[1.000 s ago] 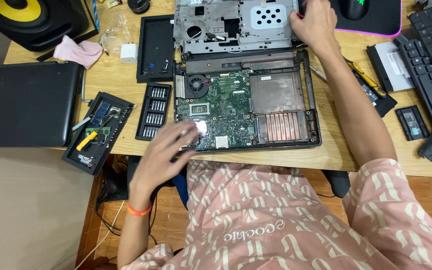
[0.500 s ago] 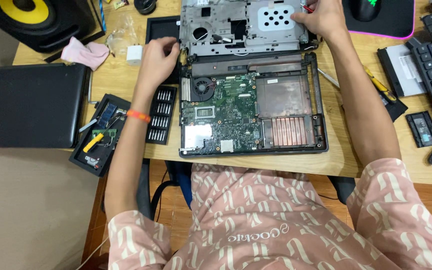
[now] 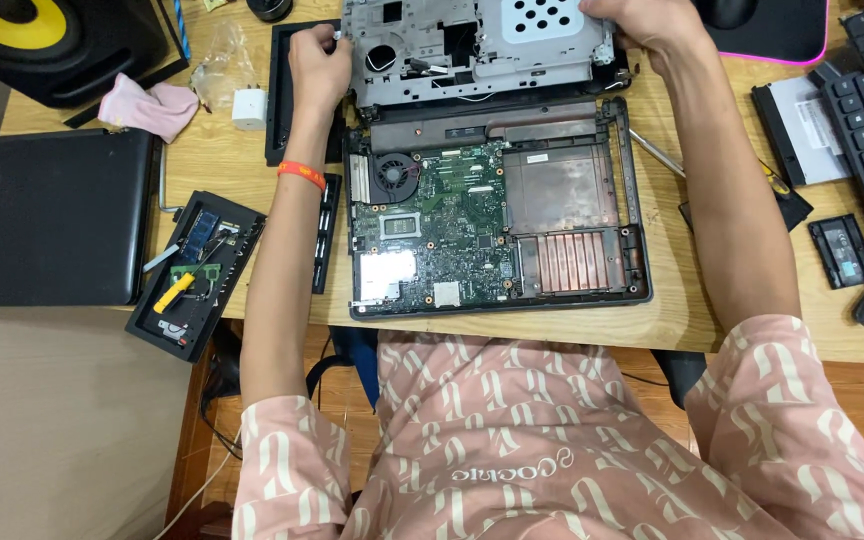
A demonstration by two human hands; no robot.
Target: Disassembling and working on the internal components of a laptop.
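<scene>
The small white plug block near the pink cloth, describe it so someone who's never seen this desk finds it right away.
Start at the big black speaker with the yellow cone at the desk's far left corner. Just right of it lies a crumpled pink cloth, and right of that sits the white plug block. It is the only small white cube there, beside clear plastic wrap.

A grey metal laptop top cover (image 3: pixel 482 50), punched with holes and cut-outs, is held at both ends just beyond the opened laptop base (image 3: pixel 497 215), whose green motherboard lies exposed.

Light wooden desk (image 3: pixel 222 165) under even light; beige floor (image 3: pixel 62 430) at left, reddish wood floor (image 3: pixel 862 400) at right.
</scene>
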